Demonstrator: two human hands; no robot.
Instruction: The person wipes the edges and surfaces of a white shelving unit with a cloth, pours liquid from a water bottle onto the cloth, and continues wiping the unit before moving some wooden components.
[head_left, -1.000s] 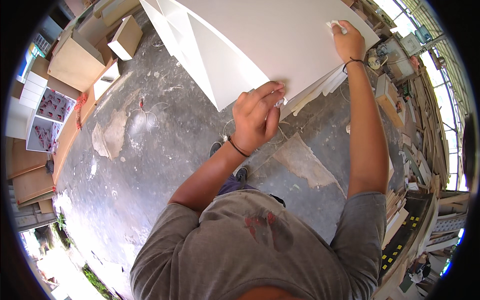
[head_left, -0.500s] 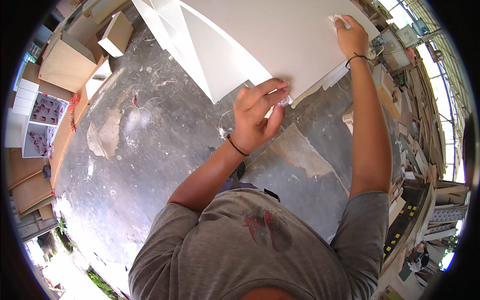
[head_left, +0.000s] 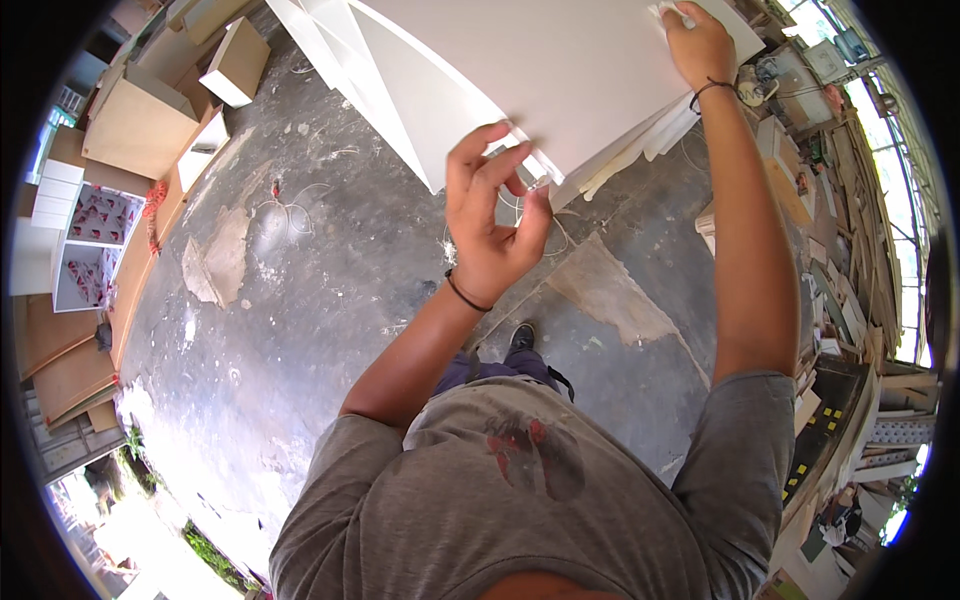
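A large white panel (head_left: 570, 80) fills the upper middle, with more white sheets or boards (head_left: 400, 110) fanned beneath its left edge. My right hand (head_left: 700, 48) rests at the panel's far right part, fingers curled on a crumpled white wad (head_left: 688, 18), cloth or paper. Beside the near corner, my left hand (head_left: 492, 215) is held up with its fingers bent and the thumb raised toward them. A small whitish bit shows at the thumb tip; what it is cannot be made out. The index fingertip lies against the panel's edge.
Below is a grey, stained concrete floor with a torn brown sheet (head_left: 610, 290) and thin cord (head_left: 290, 210). Cardboard-coloured boxes (head_left: 140, 120) and a white shelf unit (head_left: 95, 245) stand at left. Stacked timber scraps (head_left: 850, 230) line the right. My shoe (head_left: 522, 338) shows below.
My left hand has shifted slightly left and its fingers have spread a little from the thumb. My right hand has moved slightly farther up, staying on the wad.
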